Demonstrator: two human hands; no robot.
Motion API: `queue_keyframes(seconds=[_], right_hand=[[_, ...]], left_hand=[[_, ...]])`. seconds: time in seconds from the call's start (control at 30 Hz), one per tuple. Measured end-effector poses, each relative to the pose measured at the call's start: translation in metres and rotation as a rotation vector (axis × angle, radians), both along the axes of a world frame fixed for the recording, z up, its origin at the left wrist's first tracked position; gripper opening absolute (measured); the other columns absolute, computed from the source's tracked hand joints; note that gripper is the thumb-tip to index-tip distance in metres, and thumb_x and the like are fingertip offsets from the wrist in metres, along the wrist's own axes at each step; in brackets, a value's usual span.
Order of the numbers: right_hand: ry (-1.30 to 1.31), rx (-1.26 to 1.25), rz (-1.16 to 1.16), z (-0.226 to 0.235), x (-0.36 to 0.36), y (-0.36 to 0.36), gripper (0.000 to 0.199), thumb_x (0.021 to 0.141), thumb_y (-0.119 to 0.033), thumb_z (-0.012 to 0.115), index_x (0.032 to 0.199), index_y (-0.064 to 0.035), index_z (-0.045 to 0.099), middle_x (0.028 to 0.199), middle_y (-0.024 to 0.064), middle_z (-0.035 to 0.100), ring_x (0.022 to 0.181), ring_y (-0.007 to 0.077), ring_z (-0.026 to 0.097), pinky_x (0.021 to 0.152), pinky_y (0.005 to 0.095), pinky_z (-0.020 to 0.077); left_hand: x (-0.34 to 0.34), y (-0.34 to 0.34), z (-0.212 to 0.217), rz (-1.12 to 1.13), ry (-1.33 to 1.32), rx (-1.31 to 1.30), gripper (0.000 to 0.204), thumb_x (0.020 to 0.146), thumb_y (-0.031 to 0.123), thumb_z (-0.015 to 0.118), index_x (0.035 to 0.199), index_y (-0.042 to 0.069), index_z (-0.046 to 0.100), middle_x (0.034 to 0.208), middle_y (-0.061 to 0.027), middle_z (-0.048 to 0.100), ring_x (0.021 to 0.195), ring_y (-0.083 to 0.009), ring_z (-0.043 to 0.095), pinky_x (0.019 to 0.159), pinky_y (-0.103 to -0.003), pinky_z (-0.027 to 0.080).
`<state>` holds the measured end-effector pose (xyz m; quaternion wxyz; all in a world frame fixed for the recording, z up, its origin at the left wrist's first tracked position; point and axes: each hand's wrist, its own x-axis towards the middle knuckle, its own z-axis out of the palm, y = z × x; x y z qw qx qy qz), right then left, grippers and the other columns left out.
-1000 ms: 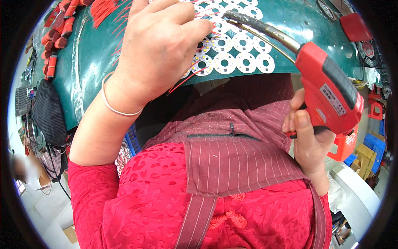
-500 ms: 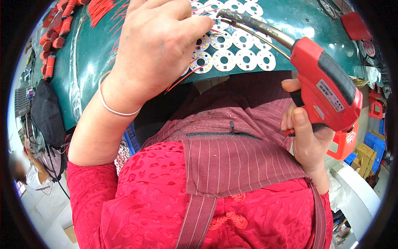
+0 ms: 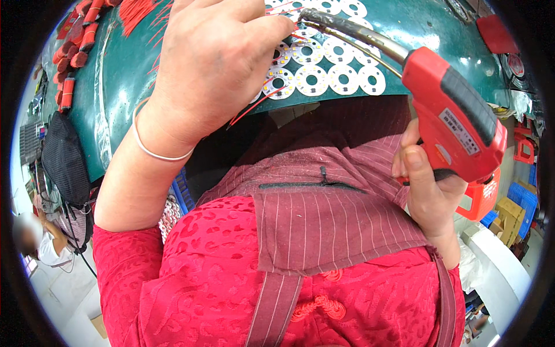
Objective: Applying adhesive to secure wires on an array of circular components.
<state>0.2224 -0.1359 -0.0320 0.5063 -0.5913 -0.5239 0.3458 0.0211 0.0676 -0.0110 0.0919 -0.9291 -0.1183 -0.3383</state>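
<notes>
My right hand (image 3: pixel 425 194) grips a red soldering gun (image 3: pixel 454 115) by its handle. Its long dark barrel (image 3: pixel 352 32) reaches up and left toward the white round circuit discs (image 3: pixel 326 75) lying in rows on the green table (image 3: pixel 124 75). My left hand (image 3: pixel 217 61) rests over the left part of those discs, fingers closed on thin red wires (image 3: pixel 251 107) that trail out from under the palm. A white bangle circles the left wrist. The barrel's tip ends right next to my left fingertips.
Bundles of red parts (image 3: pixel 72 49) and a fan of red wires (image 3: pixel 136 11) lie at the table's left and top. A black bag (image 3: pixel 63 162) hangs off the left edge. Red and blue crates (image 3: pixel 523 191) stand at the right. Another person (image 3: pixel 40 240) sits at lower left.
The soldering gun has shifted slightly left and up, its tip closing in on my left fingertips. My left hand stays over the discs.
</notes>
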Motion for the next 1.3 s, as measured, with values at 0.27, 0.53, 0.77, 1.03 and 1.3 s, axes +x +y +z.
queue_keyframes(seconds=[0.27, 0.53, 0.77, 1.03, 1.3], right_hand=[[0.081, 0.073, -0.051, 0.002, 0.000, 0.003, 0.044, 0.094, -0.012, 0.061, 0.130, 0.0053, 0.044, 0.117, 0.0177, 0.059, 0.064, 0.0080, 0.051, 0.057, 0.0254, 0.0493], [0.116, 0.085, -0.066, 0.000, -0.001, 0.001, 0.045, 0.094, -0.013, 0.060, 0.132, 0.0054, 0.043, 0.119, 0.0182, 0.058, 0.064, 0.0074, 0.051, 0.058, 0.0252, 0.0494], [0.103, 0.090, -0.060, 0.002, -0.002, -0.001, 0.045, 0.094, -0.013, 0.060, 0.132, 0.0037, 0.043, 0.122, 0.0186, 0.058, 0.064, 0.0070, 0.051, 0.058, 0.0249, 0.0493], [0.127, 0.086, -0.068, 0.002, -0.003, -0.003, 0.045, 0.096, -0.012, 0.058, 0.134, 0.0040, 0.041, 0.124, 0.0190, 0.057, 0.064, 0.0067, 0.050, 0.058, 0.0247, 0.0491], [0.161, 0.118, -0.105, 0.001, -0.002, -0.006, 0.045, 0.097, -0.014, 0.055, 0.135, 0.0032, 0.039, 0.125, 0.0185, 0.056, 0.065, 0.0061, 0.050, 0.058, 0.0233, 0.0482]], left_hand=[[0.002, 0.000, -0.002, -0.025, -0.043, -0.031, 0.011, 0.065, 0.003, 0.070, 0.073, 0.009, 0.066, 0.065, -0.0039, 0.049, 0.068, -0.0237, 0.052, 0.080, -0.040, 0.042], [0.001, 0.004, -0.011, 0.039, -0.070, 0.083, 0.011, 0.066, 0.004, 0.071, 0.072, 0.009, 0.064, 0.067, -0.0028, 0.050, 0.070, -0.0228, 0.054, 0.086, -0.042, 0.042], [0.002, 0.000, -0.005, 0.051, -0.030, 0.138, 0.009, 0.067, 0.005, 0.069, 0.074, 0.008, 0.063, 0.071, -0.0032, 0.052, 0.073, -0.0234, 0.055, 0.091, -0.044, 0.041], [0.007, 0.006, -0.010, -0.016, -0.176, 0.216, 0.014, 0.065, 0.001, 0.068, 0.077, 0.006, 0.066, 0.073, -0.0038, 0.055, 0.077, -0.0232, 0.056, 0.095, -0.044, 0.041], [0.010, -0.007, 0.000, -0.029, -0.193, 0.167, 0.013, 0.064, 0.001, 0.073, 0.075, 0.006, 0.068, 0.067, -0.0019, 0.050, 0.074, -0.0196, 0.055, 0.103, -0.044, 0.038]])
